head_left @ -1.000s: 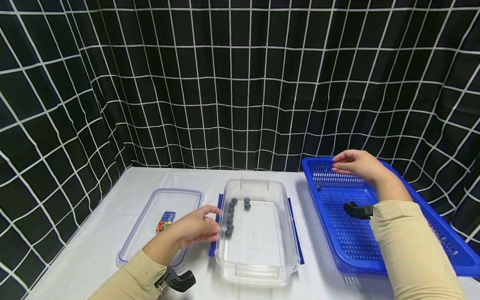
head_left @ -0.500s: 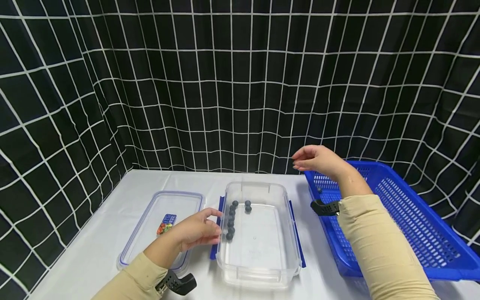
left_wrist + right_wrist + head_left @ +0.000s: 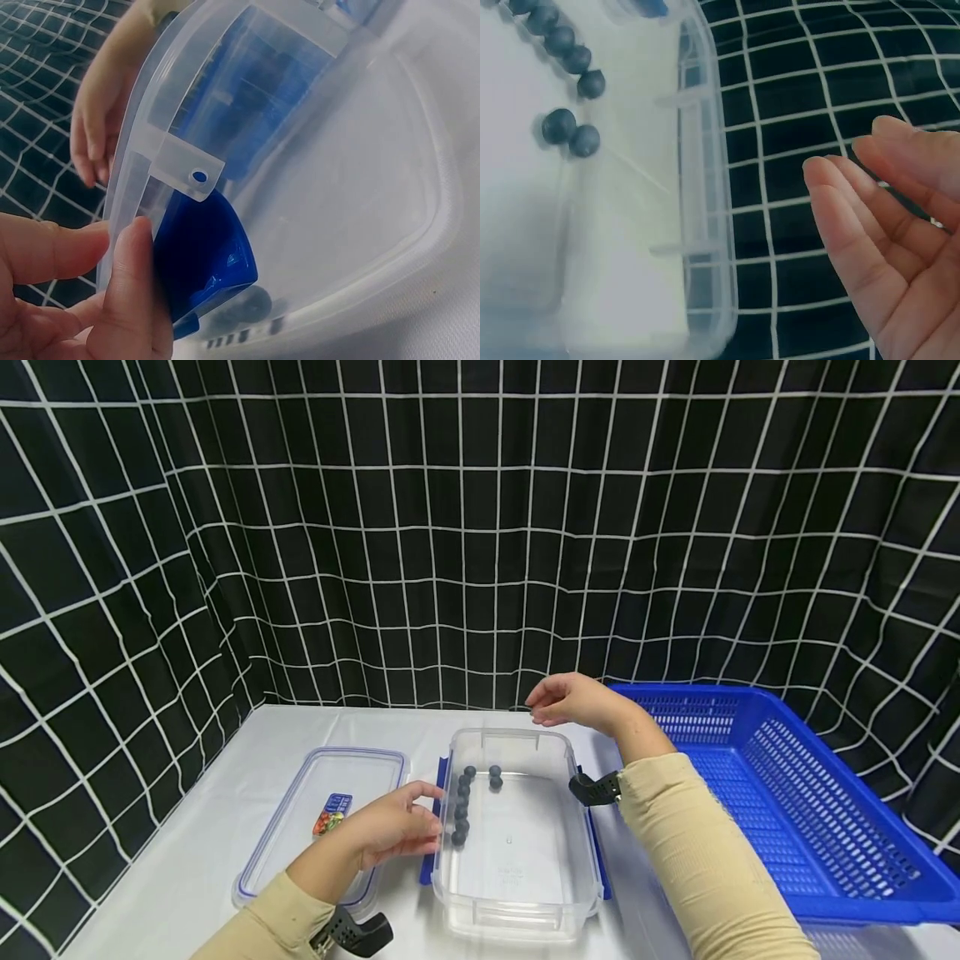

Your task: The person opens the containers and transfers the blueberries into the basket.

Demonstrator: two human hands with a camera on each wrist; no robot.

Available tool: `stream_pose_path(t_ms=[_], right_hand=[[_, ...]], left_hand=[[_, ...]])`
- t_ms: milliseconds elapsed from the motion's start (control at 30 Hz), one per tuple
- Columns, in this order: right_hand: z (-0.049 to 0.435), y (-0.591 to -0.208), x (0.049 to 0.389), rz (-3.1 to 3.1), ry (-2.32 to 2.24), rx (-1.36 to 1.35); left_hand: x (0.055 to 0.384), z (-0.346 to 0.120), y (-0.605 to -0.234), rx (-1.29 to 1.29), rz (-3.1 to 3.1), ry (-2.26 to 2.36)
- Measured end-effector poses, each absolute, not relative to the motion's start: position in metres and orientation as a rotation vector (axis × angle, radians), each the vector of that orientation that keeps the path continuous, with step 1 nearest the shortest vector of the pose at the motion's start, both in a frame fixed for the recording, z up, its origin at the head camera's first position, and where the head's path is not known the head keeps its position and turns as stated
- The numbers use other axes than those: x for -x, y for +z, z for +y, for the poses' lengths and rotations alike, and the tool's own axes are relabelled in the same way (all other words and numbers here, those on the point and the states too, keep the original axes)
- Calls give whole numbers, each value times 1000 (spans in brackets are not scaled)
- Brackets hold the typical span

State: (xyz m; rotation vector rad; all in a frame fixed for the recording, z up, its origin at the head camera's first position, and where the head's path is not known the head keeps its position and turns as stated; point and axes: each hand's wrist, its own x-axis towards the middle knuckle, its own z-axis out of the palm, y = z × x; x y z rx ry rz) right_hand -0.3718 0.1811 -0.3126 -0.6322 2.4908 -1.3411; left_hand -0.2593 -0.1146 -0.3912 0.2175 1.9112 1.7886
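the right hand has just come across from over the blue basket to above the far right corner of the clear box, its fingers parted and nothing visible between them. the left hand hasn't moved: its fingers pinch the left wall of the box near a blue latch, apparently to steady it. inside the box, the row of dark balls along the left wall and the pair near the far end lie as they did a second ago. the one ball seen in the basket then is now hidden behind the right wrist. to me this suggests a bare-handed return to the box, with these balls yet to be picked out. the lid lies on the desk left of the box.
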Motion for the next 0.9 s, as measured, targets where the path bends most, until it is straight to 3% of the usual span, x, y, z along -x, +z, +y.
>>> stream_pose_path(t_ms=[900], right_hand=[[122, -352, 386, 2477, -1166, 520]], left_hand=[[259, -115, -389, -227, 1926, 1778]])
